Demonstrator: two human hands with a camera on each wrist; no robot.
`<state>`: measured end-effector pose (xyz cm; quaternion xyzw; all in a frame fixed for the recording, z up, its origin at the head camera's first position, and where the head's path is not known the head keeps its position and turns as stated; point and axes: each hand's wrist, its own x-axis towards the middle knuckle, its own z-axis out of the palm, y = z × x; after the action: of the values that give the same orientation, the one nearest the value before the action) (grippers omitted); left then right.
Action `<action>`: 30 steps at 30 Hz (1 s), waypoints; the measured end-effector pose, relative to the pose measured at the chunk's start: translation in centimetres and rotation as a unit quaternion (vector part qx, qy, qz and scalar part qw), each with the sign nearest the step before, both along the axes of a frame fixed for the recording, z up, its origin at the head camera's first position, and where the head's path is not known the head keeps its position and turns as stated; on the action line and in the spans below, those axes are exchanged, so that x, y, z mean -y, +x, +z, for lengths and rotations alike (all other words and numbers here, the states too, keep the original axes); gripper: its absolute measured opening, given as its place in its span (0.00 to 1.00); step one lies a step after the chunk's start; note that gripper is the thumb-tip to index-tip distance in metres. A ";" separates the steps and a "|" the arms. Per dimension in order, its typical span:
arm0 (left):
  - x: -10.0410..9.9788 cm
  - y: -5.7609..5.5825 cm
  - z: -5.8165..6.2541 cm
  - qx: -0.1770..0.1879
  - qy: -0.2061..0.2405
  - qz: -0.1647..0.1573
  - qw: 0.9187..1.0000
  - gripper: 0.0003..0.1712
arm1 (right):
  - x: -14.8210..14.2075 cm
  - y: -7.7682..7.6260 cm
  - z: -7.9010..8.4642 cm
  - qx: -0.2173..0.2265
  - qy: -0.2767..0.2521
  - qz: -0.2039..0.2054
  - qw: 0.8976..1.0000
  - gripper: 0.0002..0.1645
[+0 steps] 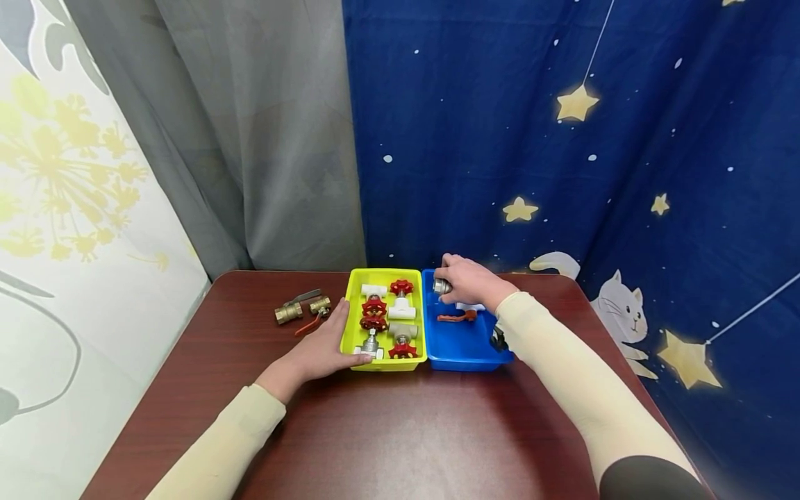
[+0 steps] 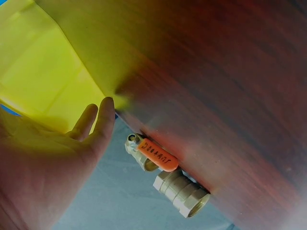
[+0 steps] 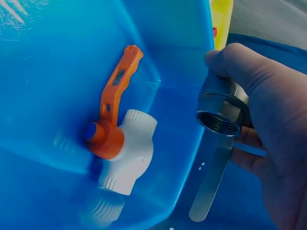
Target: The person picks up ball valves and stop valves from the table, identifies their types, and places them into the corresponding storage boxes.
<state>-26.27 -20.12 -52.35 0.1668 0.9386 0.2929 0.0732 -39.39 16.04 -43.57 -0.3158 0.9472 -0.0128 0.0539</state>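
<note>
My right hand grips a silver metal ball valve with a long flat lever, above the far part of the blue tray. Below it in that tray lies a white plastic ball valve with an orange handle. At the left side of the yellow tray, my left hand touches the outer wall with its fingers extended; its thumb lies over the near corner. Inside are several valves, some with red handwheels, and white fittings.
Left of the yellow tray, a brass valve with a grey lever and a smaller brass valve with an orange-red handle lie on the brown table. The trays stand side by side near the back edge, before a blue curtain.
</note>
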 end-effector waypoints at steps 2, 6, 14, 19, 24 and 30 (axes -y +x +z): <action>0.0 0.0 0.0 -0.001 0.000 0.000 1.000 0.83 | 0.1 0.0 -0.2 0.004 0.000 -0.002 1.000 0.36; 0.0 0.0 0.0 -0.002 0.002 -0.002 1.000 0.83 | 0.2 -0.1 -0.7 0.007 0.009 0.000 1.000 0.34; 0.0 0.0 0.0 -0.003 0.003 -0.004 1.000 0.84 | 0.9 0.0 -1.6 0.003 0.024 0.026 0.999 0.32; 0.0 0.0 0.0 -0.003 0.000 -0.004 1.000 0.83 | 1.1 0.0 -2.1 0.010 0.025 0.015 1.000 0.33; 0.0 0.0 0.0 -0.004 -0.001 -0.003 1.000 0.83 | 1.3 0.0 -2.4 0.014 0.027 0.004 1.000 0.35; 0.0 0.1 0.1 -0.006 -0.001 -0.003 1.000 0.83 | 1.4 -0.2 -2.7 0.024 0.036 -0.006 0.999 0.36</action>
<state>-26.22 -20.11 -52.26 0.1716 0.9387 0.2909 0.0687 -39.63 14.60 -46.24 -0.3073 0.9475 0.0136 0.0875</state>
